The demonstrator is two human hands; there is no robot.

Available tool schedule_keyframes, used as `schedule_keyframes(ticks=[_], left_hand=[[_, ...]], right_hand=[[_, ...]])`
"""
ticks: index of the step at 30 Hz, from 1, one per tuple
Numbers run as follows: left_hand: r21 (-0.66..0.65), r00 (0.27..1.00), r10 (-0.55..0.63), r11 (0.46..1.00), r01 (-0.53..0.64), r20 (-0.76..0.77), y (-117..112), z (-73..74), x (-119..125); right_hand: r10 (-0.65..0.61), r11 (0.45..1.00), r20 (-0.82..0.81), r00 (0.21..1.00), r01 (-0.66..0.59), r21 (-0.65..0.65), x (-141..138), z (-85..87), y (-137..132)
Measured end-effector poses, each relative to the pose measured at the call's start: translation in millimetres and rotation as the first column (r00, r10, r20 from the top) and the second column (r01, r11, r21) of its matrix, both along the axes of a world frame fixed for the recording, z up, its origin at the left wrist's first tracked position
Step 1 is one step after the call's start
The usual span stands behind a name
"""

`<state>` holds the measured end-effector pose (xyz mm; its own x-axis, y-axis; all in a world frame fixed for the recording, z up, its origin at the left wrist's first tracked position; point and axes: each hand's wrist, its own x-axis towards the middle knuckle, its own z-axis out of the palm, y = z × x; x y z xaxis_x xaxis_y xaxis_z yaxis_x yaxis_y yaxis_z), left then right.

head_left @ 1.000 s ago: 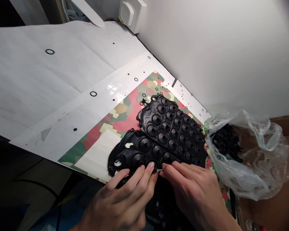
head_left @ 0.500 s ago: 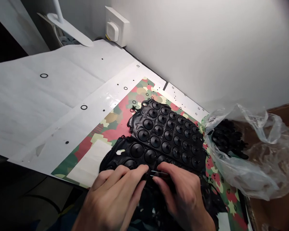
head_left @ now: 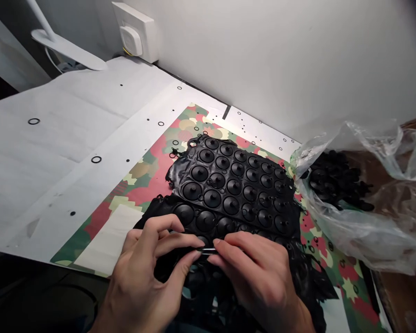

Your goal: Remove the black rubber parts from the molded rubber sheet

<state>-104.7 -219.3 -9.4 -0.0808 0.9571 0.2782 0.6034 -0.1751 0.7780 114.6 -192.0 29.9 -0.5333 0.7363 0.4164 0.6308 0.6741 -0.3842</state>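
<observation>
A black moulded rubber sheet with rows of round cone-shaped caps lies on a patterned mat. Over its near part, my right hand is closed on slim metal tweezers, their tips pointing left. Just opposite, my left hand pinches thumb and index finger at the tweezer tips; whatever is between those fingertips is too small or hidden to make out. Beneath both hands, more torn black rubber sheet shows holes.
To the right, a clear plastic bag with black rubber parts sits in a cardboard box. Small black rings dot the white table cover. A white lamp base and wall socket are at the back.
My left hand's fingers have opened into a wider curl, with thumb and index now meeting the tweezer tips. The tweezers have moved left, their tips closer together. The view has shifted right.
</observation>
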Motion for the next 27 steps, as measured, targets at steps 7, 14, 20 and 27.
schedule_keyframes(ticks=[7, 14, 20, 27], left_hand=[[-0.022, 0.998, -0.050, 0.998, 0.051, 0.029, -3.3, -3.9, -2.9], [0.004, 0.990, -0.116, 0.993, 0.116, 0.077, -4.1, -5.5, -3.8], [0.009, 0.981, -0.163, 0.987, 0.163, 0.102, -5.0, -9.4, -6.6], [0.031, 0.979, -0.182, 0.983, 0.180, 0.094, -5.7, -9.0, -6.0]], right_hand=[[0.002, 1.000, 0.032, 0.999, -0.003, 0.024, -2.1, 6.2, 0.4], [0.056, 0.992, 0.172, 0.983, -0.074, 0.098, 0.9, 19.5, 3.3], [0.118, 0.979, 0.341, 0.933, -0.167, 0.119, -0.7, 40.4, 13.4], [0.256, 0.933, 0.483, 0.837, -0.346, 0.104, -6.7, 63.2, 32.8]])
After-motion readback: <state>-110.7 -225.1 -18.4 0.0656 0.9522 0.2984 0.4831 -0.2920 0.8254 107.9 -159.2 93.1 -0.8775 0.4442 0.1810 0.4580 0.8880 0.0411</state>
